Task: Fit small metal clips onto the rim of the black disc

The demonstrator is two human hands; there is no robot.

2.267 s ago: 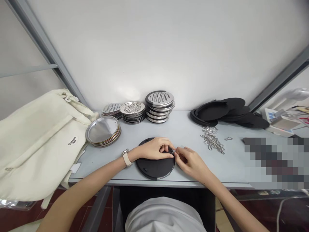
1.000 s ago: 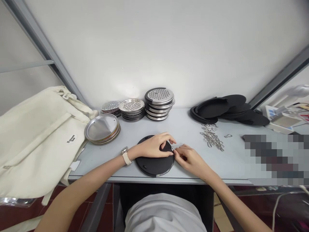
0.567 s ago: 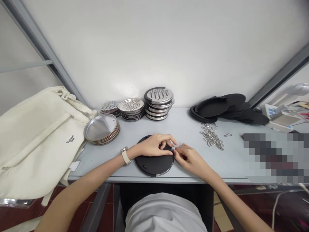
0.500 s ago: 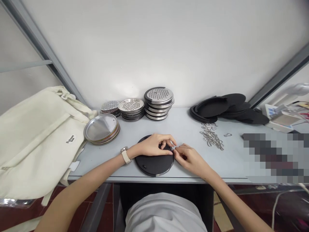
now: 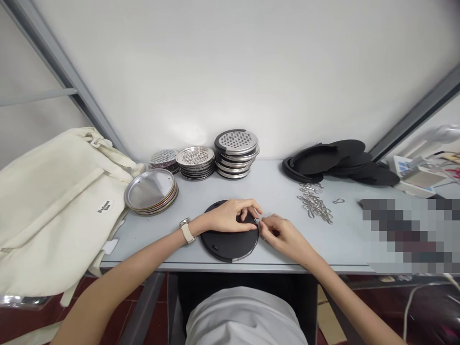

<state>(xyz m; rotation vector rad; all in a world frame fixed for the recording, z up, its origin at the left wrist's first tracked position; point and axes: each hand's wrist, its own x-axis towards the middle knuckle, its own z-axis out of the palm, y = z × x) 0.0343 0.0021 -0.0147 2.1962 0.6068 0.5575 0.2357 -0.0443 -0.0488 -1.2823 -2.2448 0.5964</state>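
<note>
A round black disc [image 5: 230,244] lies flat near the table's front edge, with small slots and a shiny metal rim at its lower right. My left hand [image 5: 232,215] rests across its top, fingers curled and thumb pressed near the right edge. At that edge a small metal clip [image 5: 256,220] shows as a silver glint between my two hands. Pinched fingers of my right hand [image 5: 280,232] are at the clip, just right of the disc; their exact hold is partly hidden. Loose metal clips [image 5: 316,203] lie in a pile beyond my right hand.
Along the wall stand stacks of round metal grater plates [image 5: 196,158] and a taller stack [image 5: 237,143]. Plain metal discs [image 5: 149,189] are piled at left, beside a cream bag [image 5: 64,206]. Black round covers [image 5: 316,160] lie at the back right. One clip [image 5: 338,201] sits apart.
My right fingertips have shifted slightly right, a little away from the disc's edge. My left hand and the disc stay in place.
</note>
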